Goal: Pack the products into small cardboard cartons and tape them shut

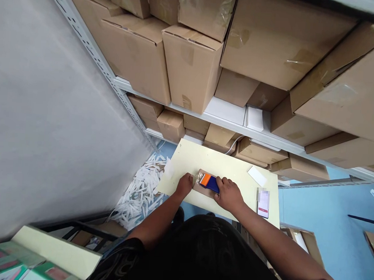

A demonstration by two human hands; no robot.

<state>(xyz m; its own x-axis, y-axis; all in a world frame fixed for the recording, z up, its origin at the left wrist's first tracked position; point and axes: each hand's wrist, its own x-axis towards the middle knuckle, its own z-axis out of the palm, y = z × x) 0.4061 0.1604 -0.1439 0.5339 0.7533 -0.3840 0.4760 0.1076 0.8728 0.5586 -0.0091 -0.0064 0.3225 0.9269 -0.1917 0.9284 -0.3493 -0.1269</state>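
Observation:
On the pale yellow table (186,157) lies a small brown cardboard box (203,190) with shiny clear film or tape at its left end. A flat blue-and-orange object (210,183) with a white edge rests along its top; its exact kind does not show. My left hand (185,185) is closed at the box's left end, thumb side toward it. Curled over the blue end of the object is my right hand (229,194), its fingertips hiding the object's right part and the box's right side.
A phone (263,203) and a white slip or small box (256,176) lie on the table's right side. Shelves of cardboard boxes (191,68) rise behind it. White paper strips (142,188) cover the floor at left, beside a grey wall (49,106).

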